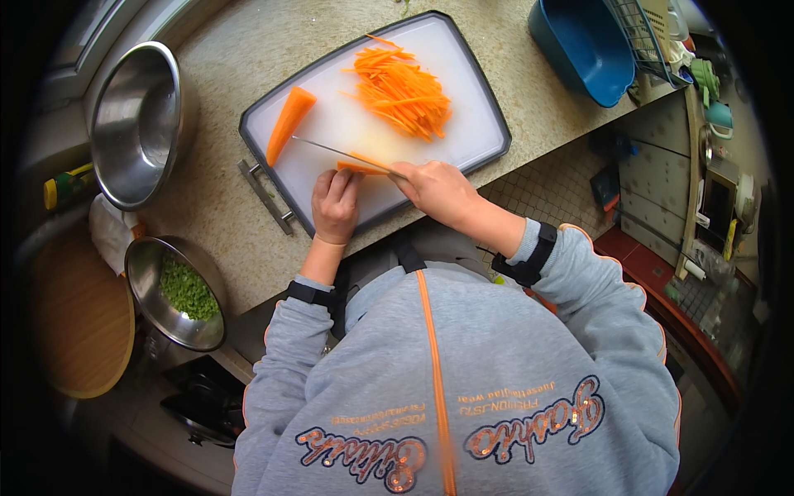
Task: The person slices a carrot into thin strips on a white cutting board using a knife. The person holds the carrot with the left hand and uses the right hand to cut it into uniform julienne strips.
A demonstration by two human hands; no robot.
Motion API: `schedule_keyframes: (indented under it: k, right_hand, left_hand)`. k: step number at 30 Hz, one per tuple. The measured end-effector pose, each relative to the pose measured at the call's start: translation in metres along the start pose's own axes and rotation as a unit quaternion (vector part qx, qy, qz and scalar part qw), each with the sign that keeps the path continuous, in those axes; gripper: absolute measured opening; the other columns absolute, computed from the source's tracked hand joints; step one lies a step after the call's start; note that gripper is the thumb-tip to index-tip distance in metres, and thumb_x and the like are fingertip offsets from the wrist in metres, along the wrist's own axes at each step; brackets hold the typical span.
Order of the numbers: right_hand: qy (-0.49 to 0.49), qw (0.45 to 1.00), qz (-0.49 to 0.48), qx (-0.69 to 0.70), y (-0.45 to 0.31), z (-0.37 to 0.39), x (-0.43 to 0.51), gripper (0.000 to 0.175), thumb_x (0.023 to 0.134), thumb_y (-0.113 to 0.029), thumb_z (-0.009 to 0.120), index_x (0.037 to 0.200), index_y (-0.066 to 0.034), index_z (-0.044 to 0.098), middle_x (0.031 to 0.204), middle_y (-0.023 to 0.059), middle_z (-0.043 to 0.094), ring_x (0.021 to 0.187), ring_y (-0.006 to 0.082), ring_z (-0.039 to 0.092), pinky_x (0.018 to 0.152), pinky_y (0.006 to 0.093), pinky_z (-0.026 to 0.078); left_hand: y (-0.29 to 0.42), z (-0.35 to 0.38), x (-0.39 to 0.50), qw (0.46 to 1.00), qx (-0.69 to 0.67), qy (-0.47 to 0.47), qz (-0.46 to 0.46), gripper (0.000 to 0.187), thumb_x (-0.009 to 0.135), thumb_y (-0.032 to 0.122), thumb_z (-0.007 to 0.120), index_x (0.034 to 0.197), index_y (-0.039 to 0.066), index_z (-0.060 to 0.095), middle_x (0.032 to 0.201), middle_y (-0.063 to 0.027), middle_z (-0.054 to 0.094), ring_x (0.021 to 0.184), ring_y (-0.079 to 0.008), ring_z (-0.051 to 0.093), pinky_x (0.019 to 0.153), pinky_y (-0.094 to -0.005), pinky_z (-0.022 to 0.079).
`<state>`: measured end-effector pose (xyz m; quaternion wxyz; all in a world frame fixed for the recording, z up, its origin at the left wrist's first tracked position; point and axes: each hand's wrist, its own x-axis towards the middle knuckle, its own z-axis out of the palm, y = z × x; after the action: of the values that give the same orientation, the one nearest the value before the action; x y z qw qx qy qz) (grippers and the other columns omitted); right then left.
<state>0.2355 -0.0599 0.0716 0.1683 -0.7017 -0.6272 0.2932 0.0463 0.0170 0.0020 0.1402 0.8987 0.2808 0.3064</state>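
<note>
My right hand grips a knife, seen almost edge-on as a thin line, its tip pointing toward the far left. Under the blade lies a carrot piece, partly hidden by the knife and my fingers. With bent fingers, my left hand holds that piece down from the near side. Both hands are over a white cutting board with a dark rim. A larger carrot chunk rests at the board's left, close to the knife tip. Toward the far right of the board is a heap of carrot shreds.
A metal bowl stands at the left. Nearer me, a second metal bowl contains chopped greens. A round wooden board is at far left. Beyond the cutting board's right side sits a blue basin, beside a wire rack.
</note>
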Motion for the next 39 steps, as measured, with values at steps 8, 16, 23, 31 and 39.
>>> schedule_keyframes:
  k: [8, 16, 23, 31, 39]
  right_hand:
    - [-0.086, 0.994, 0.012, -0.067, -0.009, -0.018, -0.015, 0.02, 0.091, -0.021, 0.062, 0.106, -0.0084, 0.058, 0.067, 0.0181, 0.064, 0.064, 0.0387, 0.065, 0.057, 0.0489, 0.052]
    - [-0.078, 0.995, 0.016, -0.066, -0.013, -0.02, -0.012, 0.018, 0.092, -0.023, 0.058, 0.094, -0.0058, 0.057, 0.065, 0.0195, 0.064, 0.062, 0.0399, 0.065, 0.055, 0.0492, 0.052]
    - [-0.13, 0.989, 0.042, -0.057, -0.016, -0.026, -0.013, 0.025, 0.088, -0.015, 0.063, 0.11, -0.006, 0.057, 0.07, 0.0199, 0.064, 0.07, 0.0394, 0.066, 0.062, 0.0494, 0.052]
    - [-0.137, 0.986, 0.067, -0.067, -0.022, -0.002, 0.001, 0.021, 0.092, -0.019, 0.06, 0.11, -0.0075, 0.058, 0.069, 0.0195, 0.064, 0.066, 0.0407, 0.065, 0.058, 0.0508, 0.052]
    - [-0.022, 0.998, 0.031, 0.058, 0.0, -0.007, 0.003, 0.018, 0.097, -0.024, 0.057, 0.106, -0.0102, 0.065, 0.073, 0.0208, 0.064, 0.066, 0.0431, 0.062, 0.059, 0.0516, 0.05]
  left_hand:
    - [-0.001, 0.002, -0.001, 1.0, -0.003, 0.014, 0.009, 0.027, 0.07, -0.002, 0.064, 0.096, -0.001, 0.071, 0.101, -0.011, 0.064, 0.097, -0.0319, 0.06, 0.084, -0.0402, 0.054]
    - [-0.001, 0.002, -0.001, 1.0, -0.005, 0.012, 0.005, 0.025, 0.069, -0.002, 0.066, 0.093, -0.002, 0.07, 0.101, -0.0117, 0.065, 0.098, -0.0321, 0.06, 0.085, -0.0399, 0.054]
    - [-0.002, 0.003, -0.004, 1.0, -0.014, 0.01, 0.001, 0.023, 0.068, -0.003, 0.065, 0.091, -0.002, 0.07, 0.1, -0.0118, 0.065, 0.099, -0.0326, 0.06, 0.084, -0.0401, 0.054]
    - [-0.002, 0.002, -0.002, 1.0, -0.018, 0.01, -0.008, 0.023, 0.068, -0.003, 0.064, 0.091, -0.002, 0.07, 0.099, -0.0115, 0.065, 0.097, -0.0325, 0.061, 0.083, -0.0404, 0.054]
    - [0.0, 0.0, 0.0, 1.0, -0.02, 0.003, -0.005, 0.028, 0.069, -0.003, 0.063, 0.096, 0.0, 0.07, 0.101, -0.0115, 0.061, 0.096, -0.0309, 0.06, 0.08, -0.039, 0.054]
